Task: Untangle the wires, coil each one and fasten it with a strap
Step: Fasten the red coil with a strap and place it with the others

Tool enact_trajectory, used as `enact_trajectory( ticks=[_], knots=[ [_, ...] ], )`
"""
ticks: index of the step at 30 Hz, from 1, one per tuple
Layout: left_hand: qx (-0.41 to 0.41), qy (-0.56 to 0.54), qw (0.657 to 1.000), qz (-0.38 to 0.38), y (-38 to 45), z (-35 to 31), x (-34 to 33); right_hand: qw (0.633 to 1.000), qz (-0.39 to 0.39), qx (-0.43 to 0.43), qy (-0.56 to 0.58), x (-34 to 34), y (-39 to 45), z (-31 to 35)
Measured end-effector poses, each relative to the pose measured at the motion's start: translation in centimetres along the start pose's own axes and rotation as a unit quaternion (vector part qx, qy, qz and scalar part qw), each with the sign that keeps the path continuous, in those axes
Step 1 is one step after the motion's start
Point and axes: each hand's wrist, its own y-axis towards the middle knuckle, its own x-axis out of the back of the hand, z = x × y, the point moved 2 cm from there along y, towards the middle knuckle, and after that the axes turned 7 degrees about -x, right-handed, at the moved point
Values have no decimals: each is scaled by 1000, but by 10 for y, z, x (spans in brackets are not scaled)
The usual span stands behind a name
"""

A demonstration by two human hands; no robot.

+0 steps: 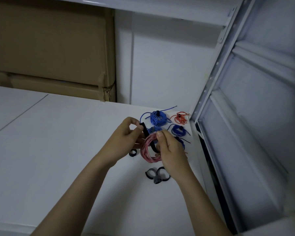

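While the pink coil was held up just above the white worktop, the black strap ran through its loop, and the step in hand looked to be the fastening of this one wire. The left hand pinched the strap's upper end between thumb and forefinger, fingers curled round it; the right hand gripped the coil on its far side, thumb pressed on the top of the turns. To do it well, the right hand's hold on the bundle ought to have been kept firm so the turns did not spring apart, and the left should have drawn the strap snug round the whole bunch before pressing its end down on itself. Whether the lower end of the strap was already caught under the right hand's fingers could not be told, since the coil and hand hid it. A stray pink end showed near the left palm and would have been best tucked in first. Finished bundles lay beyond: a large blue coil, a small red coil and a dark blue coil, each strapped. Spare straps lay curled on the worktop near the right wrist, another small loop by the left hand.
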Motion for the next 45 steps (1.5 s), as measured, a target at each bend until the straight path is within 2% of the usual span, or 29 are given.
enact_trajectory(
  ticks=[6,10,15,18,21,23,26,31,39,45],
  knots=[
    [-12,-60,997,46,-8,-3,-1,999,-31,23,-1,6,-1,8],
    [-37,-41,998,17,-9,-3,-4,999,-24,16,23,3,-3,9],
    [-34,-77,996,-8,-11,-6,-6,998,-16,22,61,4,-6,8],
    [-29,-94,995,-28,-10,-5,-7,988,-93,125,22,5,-3,8],
    [-31,-104,994,-32,-11,-9,-10,948,-205,237,-61,9,-3,6],
    [-40,-103,994,-29,-13,-13,-11,926,-229,283,-96,11,-5,6],
    [-58,-86,994,-19,-15,-16,-9,913,-214,327,-115,17,-6,8],
    [-65,-70,995,9,-15,-17,-4,905,-189,349,-155,20,-8,12],
    [-42,-119,991,46,-12,-16,6,887,-194,368,-201,19,-2,16],
    [-64,-86,994,15,-7,-18,12,911,-148,365,-124,19,0,24]
  ],
)
